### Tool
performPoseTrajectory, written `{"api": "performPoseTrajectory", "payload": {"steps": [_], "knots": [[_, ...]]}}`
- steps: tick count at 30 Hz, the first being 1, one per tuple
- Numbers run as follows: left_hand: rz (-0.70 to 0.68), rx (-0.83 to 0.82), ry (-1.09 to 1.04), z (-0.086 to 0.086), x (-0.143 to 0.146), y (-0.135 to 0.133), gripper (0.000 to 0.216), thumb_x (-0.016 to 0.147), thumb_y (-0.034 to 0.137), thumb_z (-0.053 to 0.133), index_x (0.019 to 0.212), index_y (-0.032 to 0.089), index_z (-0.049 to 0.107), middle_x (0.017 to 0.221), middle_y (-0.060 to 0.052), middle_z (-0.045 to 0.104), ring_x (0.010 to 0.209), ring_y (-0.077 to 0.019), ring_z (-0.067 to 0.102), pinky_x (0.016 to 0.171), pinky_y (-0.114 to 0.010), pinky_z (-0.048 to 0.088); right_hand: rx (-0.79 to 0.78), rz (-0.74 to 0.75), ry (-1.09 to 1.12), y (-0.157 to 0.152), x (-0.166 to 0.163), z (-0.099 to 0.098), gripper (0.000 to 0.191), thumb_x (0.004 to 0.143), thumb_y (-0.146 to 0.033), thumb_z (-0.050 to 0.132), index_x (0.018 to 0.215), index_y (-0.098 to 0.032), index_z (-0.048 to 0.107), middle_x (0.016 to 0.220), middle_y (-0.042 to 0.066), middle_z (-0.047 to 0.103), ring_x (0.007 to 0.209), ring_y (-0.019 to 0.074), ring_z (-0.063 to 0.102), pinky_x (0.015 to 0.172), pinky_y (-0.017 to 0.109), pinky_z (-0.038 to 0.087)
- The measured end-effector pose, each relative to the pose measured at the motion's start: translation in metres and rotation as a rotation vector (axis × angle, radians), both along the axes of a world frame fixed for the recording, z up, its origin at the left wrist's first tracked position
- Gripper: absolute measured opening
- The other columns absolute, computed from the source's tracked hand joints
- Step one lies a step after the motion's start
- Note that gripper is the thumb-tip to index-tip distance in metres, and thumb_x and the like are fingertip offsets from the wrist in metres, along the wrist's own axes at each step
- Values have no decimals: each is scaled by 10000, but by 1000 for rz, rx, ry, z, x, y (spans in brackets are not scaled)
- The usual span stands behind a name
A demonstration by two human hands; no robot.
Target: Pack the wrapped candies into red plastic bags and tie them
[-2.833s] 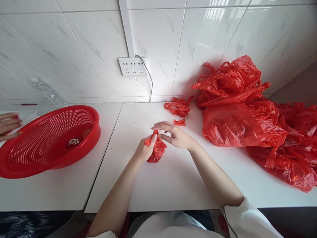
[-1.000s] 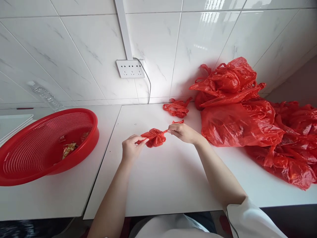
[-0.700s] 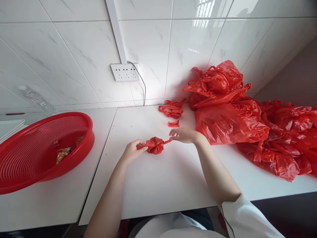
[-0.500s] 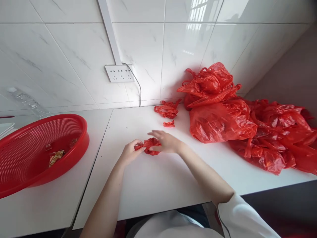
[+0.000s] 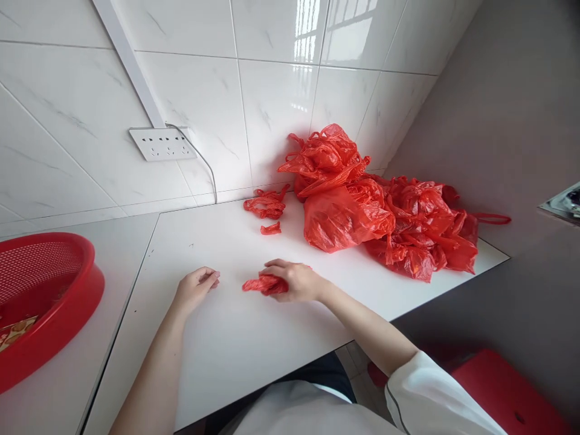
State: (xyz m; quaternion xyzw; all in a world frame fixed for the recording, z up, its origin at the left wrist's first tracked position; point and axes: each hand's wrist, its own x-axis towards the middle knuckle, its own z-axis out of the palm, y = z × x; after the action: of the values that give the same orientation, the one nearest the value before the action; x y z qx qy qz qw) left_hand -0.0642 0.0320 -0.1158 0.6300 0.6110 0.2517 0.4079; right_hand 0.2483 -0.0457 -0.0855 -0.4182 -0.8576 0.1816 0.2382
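A crumpled red plastic bag is gripped by my right hand, just above or on the white tabletop, with a twisted end sticking out to the left. To its left, apart from the bag, my left hand has its thumb and fingers pressed together; whether anything small is between them I cannot make out. Beyond the hands lie a small red plastic scrap and another crumpled red bag. A large heap of red plastic bags sits against the wall at the right.
On the left stands a red perforated basket with a few small packets inside. A power socket strip with a cable is fixed to the tiled wall. The white table ends at a grey partition on the right. A red stool-like object is below.
My left hand has let go of the red bag and drawn away from it. The right hand has closed around the bag. The view has turned to the right.
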Motion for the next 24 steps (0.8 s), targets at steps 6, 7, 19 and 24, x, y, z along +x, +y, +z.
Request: {"api": "performPoseTrajectory", "payload": {"steps": [6, 7, 19, 24], "knots": [[-64, 99, 185, 2, 5, -3, 386, 779, 590, 595, 835, 221, 691, 824, -13, 717, 793, -207, 655, 712, -282, 481, 544, -740, 121, 1, 129, 78, 507, 850, -398, 614, 1328, -251, 530, 1394, 121, 505, 1319, 296, 459, 1074, 484, 427], [-68, 111, 190, 3, 6, -4, 374, 774, 581, 598, 823, 223, 692, 822, -9, 716, 785, -204, 651, 709, -278, 476, 612, -919, 110, 8, 156, 84, 513, 842, -443, 614, 1309, -243, 546, 1410, 138, 483, 1313, 321, 451, 1039, 518, 447], [-131, 84, 179, 3, 5, -14, 297, 830, 517, 552, 846, 249, 679, 857, -14, 707, 797, -216, 637, 700, -297, 457, 461, -1209, 27, 89, 251, 71, 319, 886, -468, 447, 948, -218, 634, 1281, 193, 536, 1312, 438, 378, 978, 813, 205], [-128, 98, 184, 4, 7, -17, 271, 836, 487, 554, 837, 244, 673, 836, -13, 703, 764, -210, 631, 662, -289, 443, 469, -778, -76, 119, 96, 73, 309, 942, -349, 460, 1163, -236, 645, 1187, 104, 653, 1094, 250, 587, 950, 418, 471]]}}
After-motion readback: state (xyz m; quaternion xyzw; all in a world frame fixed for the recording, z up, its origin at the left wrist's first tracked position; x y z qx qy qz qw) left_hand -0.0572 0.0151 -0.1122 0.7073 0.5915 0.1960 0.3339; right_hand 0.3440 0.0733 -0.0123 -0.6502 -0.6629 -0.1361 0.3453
